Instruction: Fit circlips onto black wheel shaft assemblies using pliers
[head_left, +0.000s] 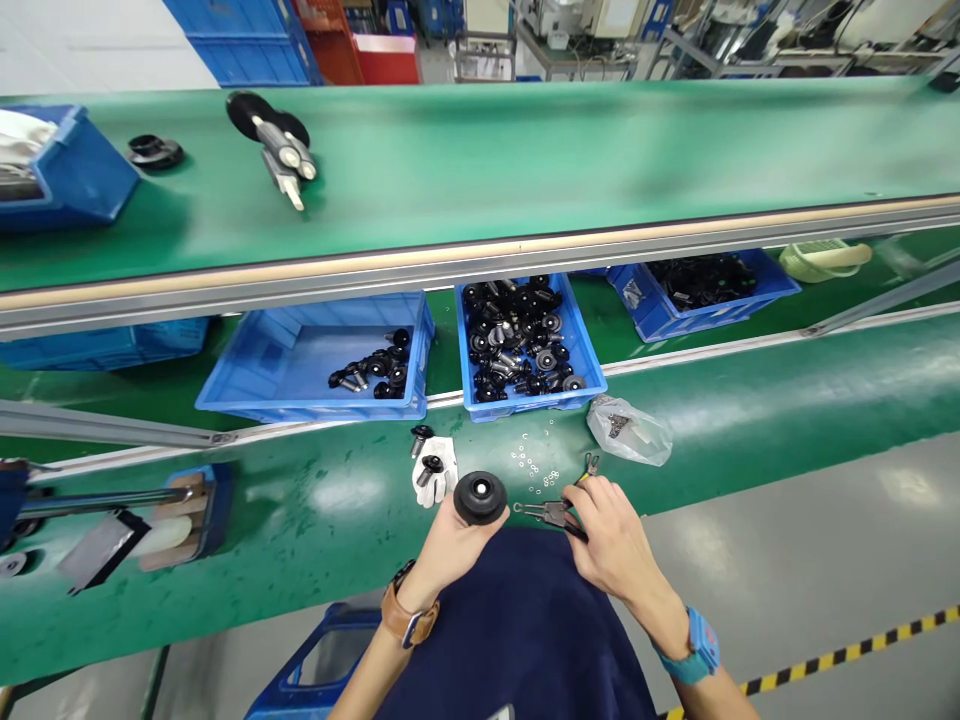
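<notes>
My left hand point(452, 545) is closed around a round black part point(480, 498) with a pale centre, held near the bench's front edge. Just to its right, my right hand point(611, 530) grips dark-handled pliers point(551, 513), whose thin tips point left toward the round part without touching it. A ring sits at the pliers' tips. Small pale rings point(534, 468) lie scattered on the green bench beyond the pliers. Behind my left hand a white glove point(445, 462) lies flat, with a small black part point(430, 468) on it. Another tool point(592, 466) shows partly behind my right hand.
Blue bins point(315, 408) point(534, 404) of black parts stand along the bench's back. A clear plastic bag point(637, 434) lies at the right. A clamp-like fixture point(191, 515) is at the left. Above runs a green shelf point(480, 150) with a metal edge.
</notes>
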